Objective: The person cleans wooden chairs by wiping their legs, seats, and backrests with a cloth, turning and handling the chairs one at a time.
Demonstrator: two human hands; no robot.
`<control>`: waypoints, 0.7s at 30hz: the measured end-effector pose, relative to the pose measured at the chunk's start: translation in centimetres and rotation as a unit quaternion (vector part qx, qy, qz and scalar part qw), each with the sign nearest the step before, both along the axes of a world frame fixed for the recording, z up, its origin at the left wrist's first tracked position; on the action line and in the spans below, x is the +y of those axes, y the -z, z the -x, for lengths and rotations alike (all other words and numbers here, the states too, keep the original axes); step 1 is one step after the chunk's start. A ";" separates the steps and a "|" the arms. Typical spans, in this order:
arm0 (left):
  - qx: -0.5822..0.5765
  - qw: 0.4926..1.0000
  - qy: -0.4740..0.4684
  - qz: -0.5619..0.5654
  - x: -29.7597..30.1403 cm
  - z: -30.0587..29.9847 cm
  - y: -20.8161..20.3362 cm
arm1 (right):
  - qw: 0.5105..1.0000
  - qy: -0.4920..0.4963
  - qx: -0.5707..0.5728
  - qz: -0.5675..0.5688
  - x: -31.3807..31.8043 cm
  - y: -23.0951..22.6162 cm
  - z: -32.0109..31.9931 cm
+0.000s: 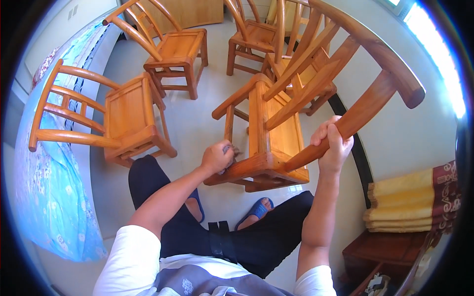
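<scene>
Because the wooden chair (260,128) tilts before our knees, our right hand (333,143) wraps its fingers round a back post (360,111), presumably for steadiness. Our left hand (216,159), fingers curled on greyish cloth (228,150), seems to meet the frame; perhaps that braces it too.

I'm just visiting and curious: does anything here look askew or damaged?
One wooden chair, held in the right hand by its back, is tilted, whereas the other chairs appear to stand upright. Being held, it's probably tipped deliberately. I see no spill or damage.
</scene>
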State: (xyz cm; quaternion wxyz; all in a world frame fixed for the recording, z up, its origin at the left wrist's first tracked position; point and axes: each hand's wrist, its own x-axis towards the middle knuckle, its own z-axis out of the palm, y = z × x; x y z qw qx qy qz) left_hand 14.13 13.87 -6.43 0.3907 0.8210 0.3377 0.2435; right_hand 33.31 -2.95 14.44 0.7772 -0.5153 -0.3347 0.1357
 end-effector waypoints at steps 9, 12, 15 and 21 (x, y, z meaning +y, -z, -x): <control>-0.153 0.971 -0.041 0.178 -3.7 1.0 -2.9 | 0.999 0.033 -0.030 0.007 -0.6 0.2 -2.0; -0.191 0.979 -0.007 0.070 -4.4 1.5 -3.9 | 1.000 0.026 0.007 -0.014 -0.8 0.2 -2.9; -0.146 0.987 -0.066 -0.020 -3.6 2.1 -2.8 | 0.996 0.052 0.056 -0.033 -1.0 0.4 -2.4; 0.048 0.963 -0.257 0.063 1.1 3.8 2.8 | 0.996 0.073 0.049 -0.031 -0.9 0.4 -2.2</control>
